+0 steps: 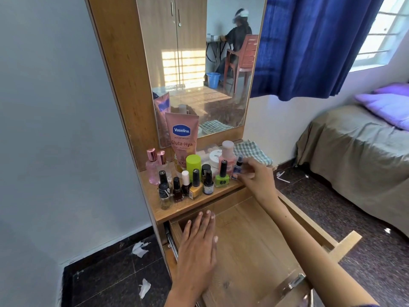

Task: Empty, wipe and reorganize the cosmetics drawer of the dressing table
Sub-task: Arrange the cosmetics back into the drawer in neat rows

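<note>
While drawer [250, 235] stands pulled out and bare, bottles crowd tabletop [174, 212]; left hand [197, 247] flat, released, on drawer floor; right hand [254, 176] pinches small spray bottle [238, 166]; advise lifting straight up, clear of green polish bottle [222, 177]; checked cloth [254, 152] near.

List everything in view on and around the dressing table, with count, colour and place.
Vaseline tube: 1, pink, shelf rear, against mirror
Perfume bottles: 2, pink caps, shelf left
Nail polish bottles: several, mixed colours, shelf front
Green nail polish: 1, shelf front right
Lime-capped container: 1, shelf middle
Small spray bottle: 1, blue, shelf right
Checked cloth: 1, green-white, shelf right rear
Drawer: 1, wooden, open
Paper scraps: several, white, floor
Curtain: blue, window
Bed: right
Left hand: flat, over drawer
Right hand: at spray bottle
</note>
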